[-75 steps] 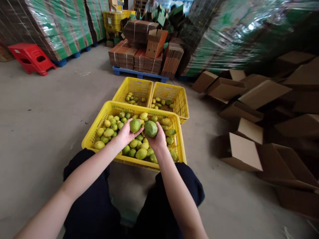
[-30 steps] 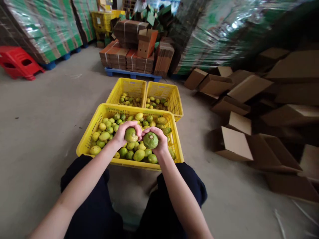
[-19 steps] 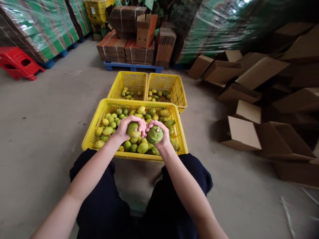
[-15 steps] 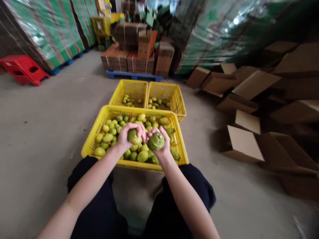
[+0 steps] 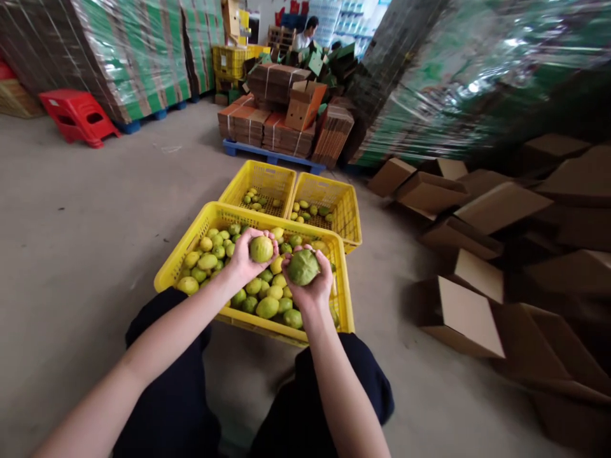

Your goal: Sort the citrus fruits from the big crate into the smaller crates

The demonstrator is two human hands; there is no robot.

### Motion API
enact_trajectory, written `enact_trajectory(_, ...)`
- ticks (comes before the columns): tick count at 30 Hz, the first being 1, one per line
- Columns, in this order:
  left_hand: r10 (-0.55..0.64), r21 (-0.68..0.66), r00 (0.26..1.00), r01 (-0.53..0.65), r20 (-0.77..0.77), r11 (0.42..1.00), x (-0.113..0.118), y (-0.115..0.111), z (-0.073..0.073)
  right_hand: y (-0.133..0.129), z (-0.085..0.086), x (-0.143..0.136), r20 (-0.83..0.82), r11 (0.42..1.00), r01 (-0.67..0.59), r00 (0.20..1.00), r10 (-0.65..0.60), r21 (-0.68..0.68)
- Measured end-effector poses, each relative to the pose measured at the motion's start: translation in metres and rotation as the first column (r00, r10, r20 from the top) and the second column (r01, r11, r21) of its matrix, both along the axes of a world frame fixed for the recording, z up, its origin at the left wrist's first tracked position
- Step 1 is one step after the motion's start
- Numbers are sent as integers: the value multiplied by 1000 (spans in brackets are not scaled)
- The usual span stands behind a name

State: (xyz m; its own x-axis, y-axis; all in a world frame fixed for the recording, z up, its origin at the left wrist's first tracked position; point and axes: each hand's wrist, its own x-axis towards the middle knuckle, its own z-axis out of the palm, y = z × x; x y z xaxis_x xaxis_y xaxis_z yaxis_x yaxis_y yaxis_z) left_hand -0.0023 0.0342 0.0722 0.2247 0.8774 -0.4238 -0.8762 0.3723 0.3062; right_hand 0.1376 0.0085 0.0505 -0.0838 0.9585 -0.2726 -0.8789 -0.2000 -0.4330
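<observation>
My left hand (image 5: 247, 253) is wrapped round a yellow-green lemon (image 5: 261, 249), its rounded end facing up at me. In my right hand (image 5: 312, 289) rests a greener, bumpy lemon (image 5: 303, 267), fingers curled about its far side. Both hands hover side by side above a large yellow crate (image 5: 165, 264) at my knees. Many yellow and green lemons (image 5: 267, 308) lie loose in that crate, some hidden behind my hands and forearms.
Two more yellow crates (image 5: 260, 170) (image 5: 351, 210) stand just beyond, each with several lemons. Open cardboard boxes (image 5: 470, 315) are heaped on the right. Farther off are flattened cartons (image 5: 243, 121) on a blue pallet (image 5: 272, 156), a red stool (image 5: 79, 117) and a person (image 5: 305, 35).
My hands have moved a little apart, and both lemons are turned differently in them. The camera view has tilted and shifted, bringing a person in the background into sight.
</observation>
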Motion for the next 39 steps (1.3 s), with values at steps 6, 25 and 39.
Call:
enact_trajectory(6,-87,-73,993,81,-82,994,11,4,-4,7,2,1,6,981,10,1000,-9,-193)
enact_trajectory(25,121,-132,990,-130,-76,983,19,7,-14,13,-10,10,83,985,-20,996,35,-174)
enact_trajectory(39,-96,-234,995,88,-20,968,14,10,-7,17,-1,2,124,984,12,992,10,-180)
